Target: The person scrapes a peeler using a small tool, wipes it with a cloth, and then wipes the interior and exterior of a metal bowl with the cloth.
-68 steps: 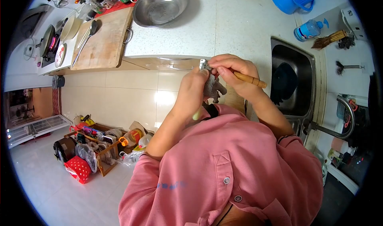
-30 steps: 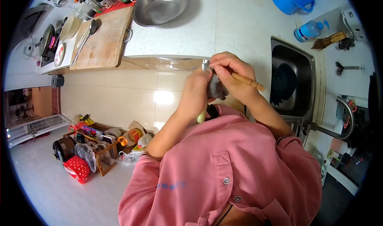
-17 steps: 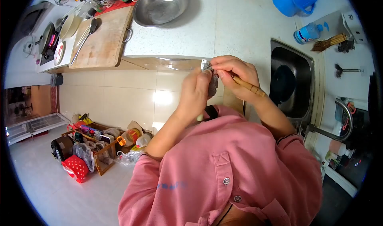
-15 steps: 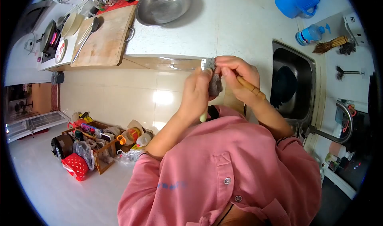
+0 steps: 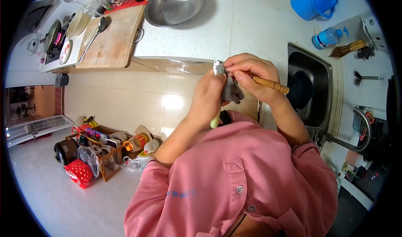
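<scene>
My left hand (image 5: 208, 90) is closed round a tool with a white head (image 5: 217, 67) and a pale green handle end (image 5: 215, 120). A grey, fuzzy cloth (image 5: 231, 91) hangs bunched against it, between my two hands. My right hand (image 5: 256, 76) grips a slim tool by its bamboo-like wooden handle (image 5: 271, 84), which points to the right. The working end of that tool is hidden by my fingers, close beside the white head. Both hands are in front of my chest, near the counter's front edge.
A steel basin (image 5: 173, 7) and a wooden cutting board (image 5: 111, 38) with a ladle (image 5: 93, 40) sit on the counter (image 5: 188, 44). At right are the sink (image 5: 320, 111), a soap bottle (image 5: 326, 38) and a blue pitcher (image 5: 312, 2). A loaded wooden rack (image 5: 109, 161) stands on the floor.
My right hand has shifted slightly right and its wooden handle has swung nearer to level. The grey cloth hangs a little lower and further right; the white head shows more.
</scene>
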